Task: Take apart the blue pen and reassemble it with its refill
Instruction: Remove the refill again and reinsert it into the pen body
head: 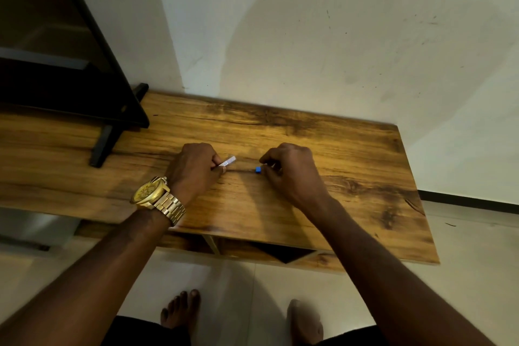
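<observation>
My left hand (195,167) grips a pale, clear pen barrel (229,161); only its short end sticks out to the right of my fingers. My right hand (290,170) pinches a small blue pen piece (258,169), of which just the blue end shows at my fingertips. The two hands hover low over the wooden table (351,166), a short gap apart. The rest of each part is hidden inside my fists. No refill is visible.
A black TV (67,70) on black feet stands at the table's left rear. A white wall runs behind the table. The table's right edge (418,194) drops to a tiled floor. My bare feet show below the front edge.
</observation>
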{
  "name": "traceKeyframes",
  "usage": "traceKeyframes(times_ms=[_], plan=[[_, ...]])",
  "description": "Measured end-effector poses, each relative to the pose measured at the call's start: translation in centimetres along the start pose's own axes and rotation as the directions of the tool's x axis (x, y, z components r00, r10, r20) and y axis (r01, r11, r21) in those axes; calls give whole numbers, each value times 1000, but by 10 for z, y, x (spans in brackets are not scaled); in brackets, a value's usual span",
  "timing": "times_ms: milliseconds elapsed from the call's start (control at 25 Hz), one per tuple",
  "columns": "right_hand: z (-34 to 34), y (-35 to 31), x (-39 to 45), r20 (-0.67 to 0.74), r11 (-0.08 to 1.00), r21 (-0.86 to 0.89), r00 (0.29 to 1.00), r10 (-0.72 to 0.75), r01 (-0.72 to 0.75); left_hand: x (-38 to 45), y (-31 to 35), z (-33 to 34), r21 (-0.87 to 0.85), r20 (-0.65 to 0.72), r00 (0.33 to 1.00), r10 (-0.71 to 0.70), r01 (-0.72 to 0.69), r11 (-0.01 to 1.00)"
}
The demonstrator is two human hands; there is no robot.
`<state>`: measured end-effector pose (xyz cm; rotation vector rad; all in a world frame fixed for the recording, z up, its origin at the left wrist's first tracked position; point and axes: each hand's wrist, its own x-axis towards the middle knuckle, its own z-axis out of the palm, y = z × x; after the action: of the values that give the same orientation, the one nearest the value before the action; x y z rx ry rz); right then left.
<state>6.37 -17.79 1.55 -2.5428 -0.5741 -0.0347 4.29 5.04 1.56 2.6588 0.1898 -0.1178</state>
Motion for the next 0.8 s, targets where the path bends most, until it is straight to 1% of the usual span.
traceKeyframes(times_ms=[160, 320, 440, 480, 520, 560, 600, 640, 680, 720, 760, 800], plan=[[16, -3, 4, 35, 999, -43, 999, -4, 6, -2, -2, -2, -71, 14, 1000, -21, 22, 997], [21, -2, 7, 49, 997, -49, 997, 57, -55, 0, -5, -3, -138, 28, 999, -31, 34, 990], [22, -4, 9, 86, 993, -110, 995, 54, -44, 0, -4, -3, -257, 34, 999, -22, 30, 966], [19, -4, 9, 84, 995, -93, 995, 52, -45, 0, -3, -4, -305, 35, 999, -14, 24, 952], [15, -4, 8, 47, 997, -15, 996, 75, -74, 0, 0, -4, -354, 33, 999, -1, 13, 935], [7, -2, 7, -18, 983, 124, 990, 139, -136, 0, 3, -5, -406, 24, 1000, 15, -4, 914], [-1, 0, 7, -91, 932, 305, 968, 234, -197, 0, 8, -5, -463, 6, 1000, 30, -23, 886], [-10, 4, 8, -145, 838, 496, 929, 340, -229, -1, 13, -5, -525, -16, 999, 43, -45, 850], [-19, 8, 8, -158, 720, 655, 890, 428, -229, -2, 19, -5, -583, -36, 998, 57, -67, 810], [-27, 12, 8, -142, 609, 765, 868, 476, -209, -4, 25, -4, -631, -53, 996, 75, -92, 770], [-33, 17, 7, -113, 521, 834, 867, 486, -183, -7, 32, -2, -664, -68, 993, 97, -118, 739], [-36, 19, 6, -83, 460, 873, 879, 470, -163, -8, 38, 0, -686, -82, 990, 117, -141, 714]])
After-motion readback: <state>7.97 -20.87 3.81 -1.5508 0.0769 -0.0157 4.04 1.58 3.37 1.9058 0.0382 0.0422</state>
